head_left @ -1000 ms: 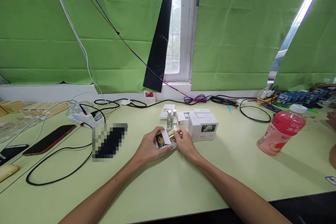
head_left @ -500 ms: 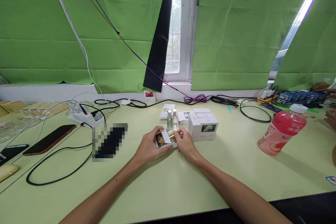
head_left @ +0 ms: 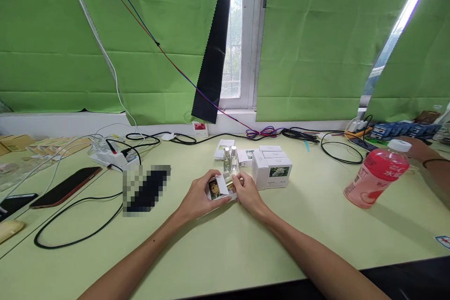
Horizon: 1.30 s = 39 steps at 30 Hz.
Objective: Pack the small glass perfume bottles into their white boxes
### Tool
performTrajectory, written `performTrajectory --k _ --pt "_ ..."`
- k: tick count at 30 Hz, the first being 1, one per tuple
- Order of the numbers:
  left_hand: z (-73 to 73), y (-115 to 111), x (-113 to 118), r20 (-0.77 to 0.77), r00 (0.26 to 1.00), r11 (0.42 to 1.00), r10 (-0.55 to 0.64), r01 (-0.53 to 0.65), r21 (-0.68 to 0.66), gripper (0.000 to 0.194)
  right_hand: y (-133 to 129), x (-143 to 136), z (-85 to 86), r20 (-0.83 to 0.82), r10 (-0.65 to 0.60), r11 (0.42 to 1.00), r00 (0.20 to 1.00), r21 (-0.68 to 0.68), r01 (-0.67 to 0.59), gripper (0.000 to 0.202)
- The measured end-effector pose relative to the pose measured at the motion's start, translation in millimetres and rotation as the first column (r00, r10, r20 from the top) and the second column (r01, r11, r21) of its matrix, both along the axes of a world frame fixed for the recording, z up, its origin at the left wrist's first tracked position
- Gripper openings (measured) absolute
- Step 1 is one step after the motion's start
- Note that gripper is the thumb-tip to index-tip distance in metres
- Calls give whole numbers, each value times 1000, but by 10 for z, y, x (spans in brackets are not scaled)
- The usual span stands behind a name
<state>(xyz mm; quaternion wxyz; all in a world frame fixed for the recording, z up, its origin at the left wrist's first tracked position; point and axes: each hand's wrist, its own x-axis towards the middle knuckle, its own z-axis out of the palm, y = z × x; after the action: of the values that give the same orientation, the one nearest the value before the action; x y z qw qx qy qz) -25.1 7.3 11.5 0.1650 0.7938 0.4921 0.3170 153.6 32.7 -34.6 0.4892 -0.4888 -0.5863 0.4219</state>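
My left hand [head_left: 202, 196] is wrapped round a small white carton [head_left: 218, 186] with a yellow flower picture on its face. The carton's right end stands open, and a gold-coloured small bottle [head_left: 229, 183] lies at that opening. Thumb and fingers of my right hand [head_left: 247, 192] are closed on the right end of this bottle, partly hiding it. Just behind my hands, two small clear glass bottles with silver caps [head_left: 230, 159] stand upright side by side. To the right of my right hand is a group of white cartons [head_left: 272, 171], the front one with a white flower picture.
A pink drink bottle [head_left: 378, 173] stands on the right, with another person's arm [head_left: 427, 159] behind it. Phones [head_left: 66, 187], a power strip [head_left: 114, 157] and looped cables lie left. More white cartons [head_left: 225, 147] and black cable [head_left: 298, 135] lie towards the window.
Another person's arm has reached in from the right, behind the drink bottle. My hands and the carton have stayed almost in place.
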Motion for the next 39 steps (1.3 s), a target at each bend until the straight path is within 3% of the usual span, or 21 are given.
performTrajectory --k 16,39 --pt "26 -33 0 43 994 995 -97 98 -30 59 28 -4 -44 -7 28 1000 1000 9 -28 32" --pt "16 -33 42 21 1000 1000 -18 18 -24 60 -4 18 35 -44 42 999 998 -17 -43 32"
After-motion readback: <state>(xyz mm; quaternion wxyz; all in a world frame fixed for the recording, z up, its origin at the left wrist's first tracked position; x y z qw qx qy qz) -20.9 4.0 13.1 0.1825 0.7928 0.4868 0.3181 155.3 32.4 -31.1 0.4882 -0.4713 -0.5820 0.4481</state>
